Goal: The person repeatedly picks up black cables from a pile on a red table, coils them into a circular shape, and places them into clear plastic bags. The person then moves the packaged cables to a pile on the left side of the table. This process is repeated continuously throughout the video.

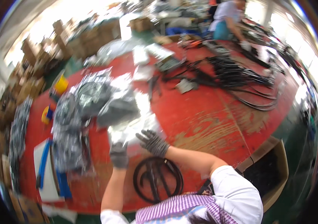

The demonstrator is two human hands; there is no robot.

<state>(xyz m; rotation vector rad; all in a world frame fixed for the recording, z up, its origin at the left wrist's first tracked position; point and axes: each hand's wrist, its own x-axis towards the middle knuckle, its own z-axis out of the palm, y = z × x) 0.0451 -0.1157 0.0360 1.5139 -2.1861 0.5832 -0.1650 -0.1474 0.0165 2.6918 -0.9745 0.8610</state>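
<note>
Both of my hands wear grey gloves and are at the near edge of a clear plastic bag (138, 128) that lies on the red table and shines with glare. My right hand (154, 143) rests on the bag's right side, its fingers stretched and apart. At the bag's near left corner is my left hand (119, 155); blur and glare hide whether its fingers grip the plastic. Just in front of my body lies a round coil of black strip (158, 180), touched by neither hand. Past the bag, a filled bag with dark contents (118, 108) sits on the table.
Several bagged dark items (69, 130) lie to the left, beside a white board with blue strips (47, 170) and tape rolls (60, 85). Loose black strips (237, 72) are heaped at the far right. A person (226, 20) works there. An open carton (274, 171) stands at the right.
</note>
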